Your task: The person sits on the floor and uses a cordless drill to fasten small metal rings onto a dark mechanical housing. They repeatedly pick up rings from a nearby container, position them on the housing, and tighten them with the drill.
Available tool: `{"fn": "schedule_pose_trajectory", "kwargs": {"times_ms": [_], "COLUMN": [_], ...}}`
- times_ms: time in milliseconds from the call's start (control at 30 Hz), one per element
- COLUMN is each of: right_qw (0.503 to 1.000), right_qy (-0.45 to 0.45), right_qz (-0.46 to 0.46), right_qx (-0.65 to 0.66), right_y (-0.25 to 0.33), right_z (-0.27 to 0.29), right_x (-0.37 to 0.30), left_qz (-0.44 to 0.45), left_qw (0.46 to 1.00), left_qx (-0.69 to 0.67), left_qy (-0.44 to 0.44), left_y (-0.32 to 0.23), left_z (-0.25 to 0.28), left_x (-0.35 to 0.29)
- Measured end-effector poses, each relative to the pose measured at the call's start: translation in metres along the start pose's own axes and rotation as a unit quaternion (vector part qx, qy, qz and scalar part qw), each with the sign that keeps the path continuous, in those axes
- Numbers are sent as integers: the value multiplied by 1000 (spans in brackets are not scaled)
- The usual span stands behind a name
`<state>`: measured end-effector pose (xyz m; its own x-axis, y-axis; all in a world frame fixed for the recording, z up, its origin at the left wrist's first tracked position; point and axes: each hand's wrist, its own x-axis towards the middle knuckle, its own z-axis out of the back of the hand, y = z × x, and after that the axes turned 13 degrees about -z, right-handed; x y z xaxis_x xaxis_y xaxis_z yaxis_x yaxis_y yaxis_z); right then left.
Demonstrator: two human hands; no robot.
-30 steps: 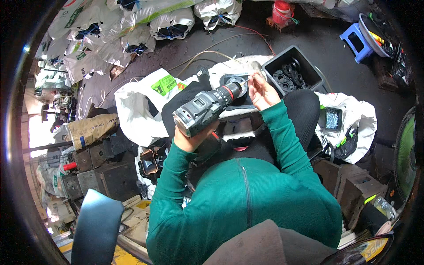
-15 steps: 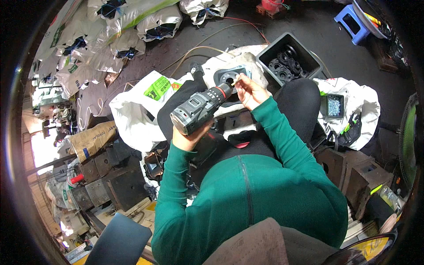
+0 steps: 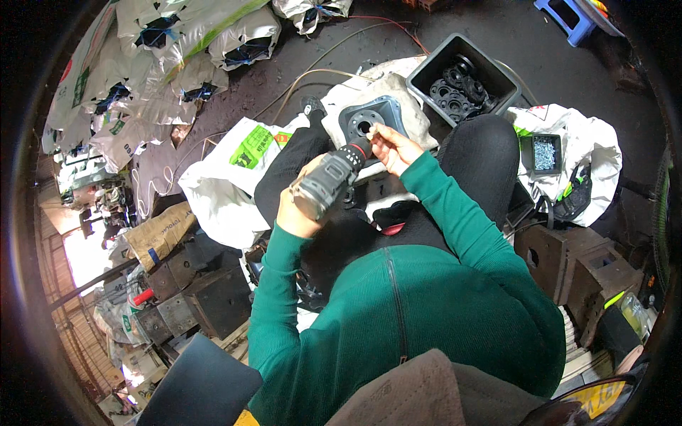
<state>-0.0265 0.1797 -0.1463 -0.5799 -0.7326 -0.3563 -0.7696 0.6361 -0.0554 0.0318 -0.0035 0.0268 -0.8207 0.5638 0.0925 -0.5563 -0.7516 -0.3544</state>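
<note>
Power drill [image 3: 328,184], boxy grey body, cylindrical red-ringed collar [image 3: 353,151], frame centre; my left hand [image 3: 294,211] curls around it. My right hand's [image 3: 393,149] fingertips bunch near its tip, contents indiscernible.

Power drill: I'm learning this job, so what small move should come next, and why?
Perhaps ease the power drill toward the round grey part: the left hand grips the drill, its front end points that way, and the right hand pinches close by, though whether it holds anything is unclear.
</note>
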Motion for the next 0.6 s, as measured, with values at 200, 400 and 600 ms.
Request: {"fn": "schedule_pose_trajectory", "kwargs": {"times_ms": [200, 400, 600], "right_qw": [920, 887, 906], "right_qy": [-330, -339, -290], "right_qz": [121, 197, 211], "right_qx": [-175, -245, -223], "right_y": [-2, 9, 1], "right_z": [36, 72, 87], "right_x": [25, 62, 80], "left_qz": [192, 173, 191], "left_qw": [967, 964, 965], "left_qx": [-170, -200, -171], "left_qy": [-5, -4, 53], "left_y": [47, 86, 84], "left_z": [-21, -43, -44], "left_x": [11, 35, 57]}}
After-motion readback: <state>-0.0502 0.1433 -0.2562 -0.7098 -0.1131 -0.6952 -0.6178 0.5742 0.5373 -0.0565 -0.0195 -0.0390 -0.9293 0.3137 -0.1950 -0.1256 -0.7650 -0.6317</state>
